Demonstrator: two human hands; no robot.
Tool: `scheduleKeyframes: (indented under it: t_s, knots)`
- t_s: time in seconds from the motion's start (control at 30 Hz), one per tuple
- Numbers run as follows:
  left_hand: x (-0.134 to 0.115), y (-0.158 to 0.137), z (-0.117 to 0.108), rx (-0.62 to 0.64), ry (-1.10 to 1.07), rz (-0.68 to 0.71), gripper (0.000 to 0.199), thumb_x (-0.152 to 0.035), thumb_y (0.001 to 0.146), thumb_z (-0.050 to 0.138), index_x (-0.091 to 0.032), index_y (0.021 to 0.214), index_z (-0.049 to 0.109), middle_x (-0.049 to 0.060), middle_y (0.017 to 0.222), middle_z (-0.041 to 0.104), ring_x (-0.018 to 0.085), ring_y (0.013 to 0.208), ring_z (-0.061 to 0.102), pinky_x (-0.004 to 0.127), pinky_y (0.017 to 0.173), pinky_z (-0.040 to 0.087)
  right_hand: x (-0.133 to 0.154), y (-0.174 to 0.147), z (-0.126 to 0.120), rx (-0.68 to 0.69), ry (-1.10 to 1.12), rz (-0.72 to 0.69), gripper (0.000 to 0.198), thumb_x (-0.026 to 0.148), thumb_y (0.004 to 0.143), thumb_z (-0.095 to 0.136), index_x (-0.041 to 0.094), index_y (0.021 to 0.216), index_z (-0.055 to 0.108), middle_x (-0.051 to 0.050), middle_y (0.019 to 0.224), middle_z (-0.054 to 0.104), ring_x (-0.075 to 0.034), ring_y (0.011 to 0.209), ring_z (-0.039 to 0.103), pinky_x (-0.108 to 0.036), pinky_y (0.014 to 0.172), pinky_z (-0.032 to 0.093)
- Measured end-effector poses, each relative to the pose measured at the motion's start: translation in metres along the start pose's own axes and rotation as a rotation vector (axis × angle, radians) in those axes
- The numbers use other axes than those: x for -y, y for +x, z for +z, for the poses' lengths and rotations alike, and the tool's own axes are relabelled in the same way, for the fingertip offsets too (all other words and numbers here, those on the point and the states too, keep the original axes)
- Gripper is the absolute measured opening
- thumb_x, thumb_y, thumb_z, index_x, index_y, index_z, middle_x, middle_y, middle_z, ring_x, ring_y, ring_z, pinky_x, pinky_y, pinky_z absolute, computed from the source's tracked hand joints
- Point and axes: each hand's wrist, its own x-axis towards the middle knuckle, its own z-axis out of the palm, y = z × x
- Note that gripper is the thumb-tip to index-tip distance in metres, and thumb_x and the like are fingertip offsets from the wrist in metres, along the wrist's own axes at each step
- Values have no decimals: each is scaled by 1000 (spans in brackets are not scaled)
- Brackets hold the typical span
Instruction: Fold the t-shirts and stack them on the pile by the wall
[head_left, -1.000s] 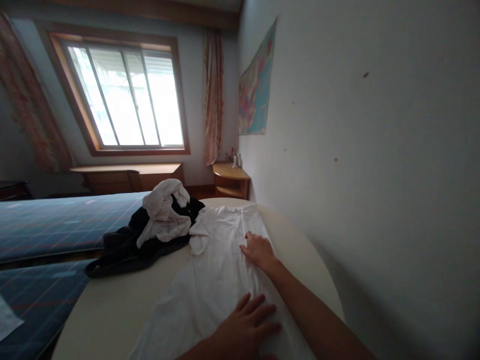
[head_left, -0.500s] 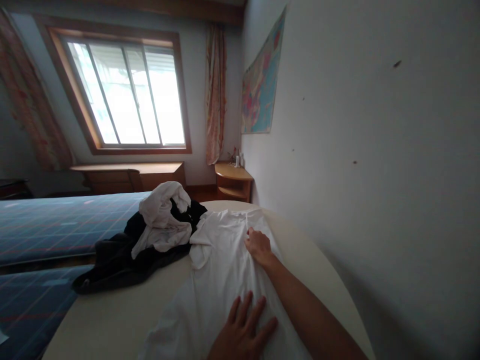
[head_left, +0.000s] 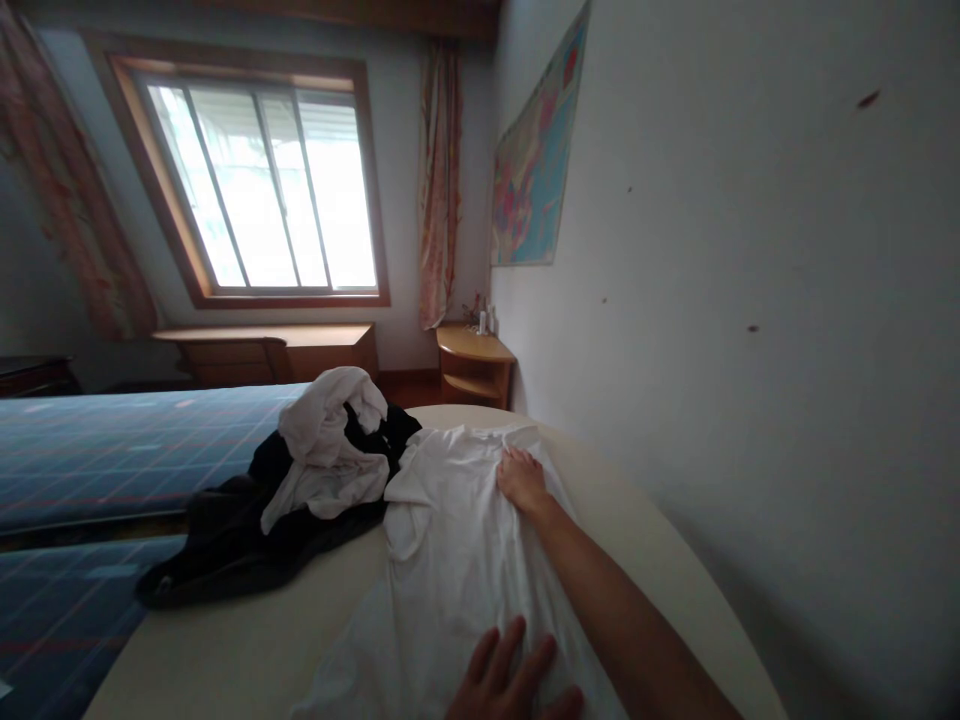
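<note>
A white short-sleeved shirt (head_left: 457, 580) lies spread lengthwise on a round cream table (head_left: 637, 530), with one sleeve bunched at its left side. At the shirt's far right part is my right hand (head_left: 523, 480), its fingers bent and closed on the cloth; the fingertips are mostly hidden. Close to me, my left hand (head_left: 514, 675) rests over the near part of the shirt with its fingers spread. The bottom of the frame cuts off its palm.
Left of the shirt, a heap of black clothing (head_left: 225, 545) lies with a crumpled whitish garment (head_left: 330, 440) on top. Blue checked mattresses (head_left: 150, 440) stand beyond the table's left edge. A bare wall (head_left: 675, 400) runs along the right. A corner shelf (head_left: 472, 345) stands behind.
My right hand has turned from a visible thumb-and-finger pinch to knuckles up at nearly the same spot. My left hand has slid nearer me and slightly right. The view shifted a little.
</note>
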Motion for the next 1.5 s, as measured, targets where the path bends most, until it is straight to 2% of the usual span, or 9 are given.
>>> scheduleKeyframes:
  t_s: [0.13,0.37,0.53,0.7,0.9,1.07,1.23,1.43,1.5]
  knots:
    - [-7,-7,15,-41,-28,-39,41,-48,96,57,-44,137,53,-4,129,68,22,113,68,36,101,52,2,12,11,27,37,9,54,29,98,37,13,150,41,-10,162,28,-24,146,29,-34,116,22]
    - [1,-4,6,460,-337,-182,60,-44,97,53,-56,149,27,-6,145,54,31,139,44,56,119,31,1,15,6,36,108,0,58,45,102,31,17,152,39,-9,160,33,-21,147,28,-36,117,21]
    - [-1,-4,4,458,-346,-169,61,-42,98,54,-55,150,25,-3,148,51,32,137,47,58,117,32,-5,-7,2,13,111,73,65,51,103,20,14,155,32,-14,159,35,-27,146,29,-43,116,23]
    - [-13,0,7,381,-275,-93,57,-40,101,49,-51,152,26,2,150,48,32,134,51,57,114,36,-28,-32,6,64,85,85,63,55,103,22,22,154,36,-7,162,30,-29,149,22,-48,119,14]
    - [-60,24,31,352,-249,-97,54,-41,100,49,-48,151,30,6,149,49,35,130,54,62,109,41,-65,-44,-4,89,20,105,61,56,103,16,28,155,32,-3,164,25,-25,151,17,-48,120,11]
    - [-91,51,42,490,-391,-196,45,-33,100,47,-47,143,44,3,149,50,34,132,53,61,107,43,-90,-51,-12,78,-27,132,61,54,103,17,27,156,30,-2,164,24,-26,151,18,-47,120,12]
    - [-43,68,-8,540,-522,-432,61,-48,85,64,-27,141,50,11,154,44,34,140,43,49,106,49,-96,-53,-10,43,-46,134,61,55,102,17,27,155,32,-3,163,27,-26,150,20,-47,119,13]
    - [57,58,-52,438,-142,-729,56,-20,79,60,-17,134,55,16,151,44,33,139,41,52,114,35,-92,-49,-12,60,-52,155,64,57,101,18,27,155,32,-4,163,26,-27,150,20,-49,119,14]
    - [80,50,-54,400,-134,-798,40,-19,83,55,-17,122,62,15,138,57,30,129,52,48,109,39,-93,-46,-12,64,-49,161,64,57,101,18,26,156,32,-4,164,25,-28,150,19,-49,119,14]
